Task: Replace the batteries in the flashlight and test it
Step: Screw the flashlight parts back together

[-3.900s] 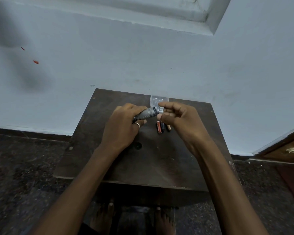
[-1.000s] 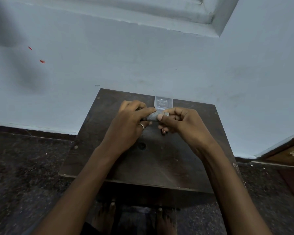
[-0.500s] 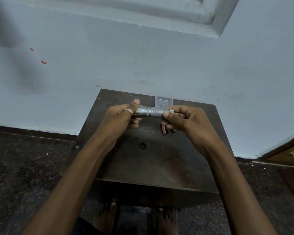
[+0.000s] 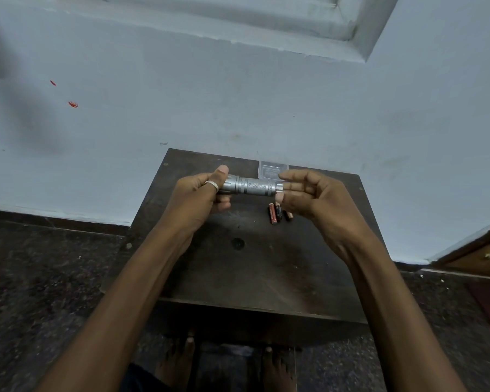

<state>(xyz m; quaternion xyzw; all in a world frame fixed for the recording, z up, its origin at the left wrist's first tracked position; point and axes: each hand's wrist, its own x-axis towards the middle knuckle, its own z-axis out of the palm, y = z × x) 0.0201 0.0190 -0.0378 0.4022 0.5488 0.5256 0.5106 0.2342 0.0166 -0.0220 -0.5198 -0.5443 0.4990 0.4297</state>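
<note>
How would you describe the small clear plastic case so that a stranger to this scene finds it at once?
Find the dark wooden table against the pale blue wall. At its far edge, just behind the silver flashlight, lies the case. It alone is transparent; the batteries nearby are black and red.

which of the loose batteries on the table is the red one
The leftmost battery of the three. Its wrap is red, while the middle battery is mostly black and the rightmost battery looks brown.
</note>
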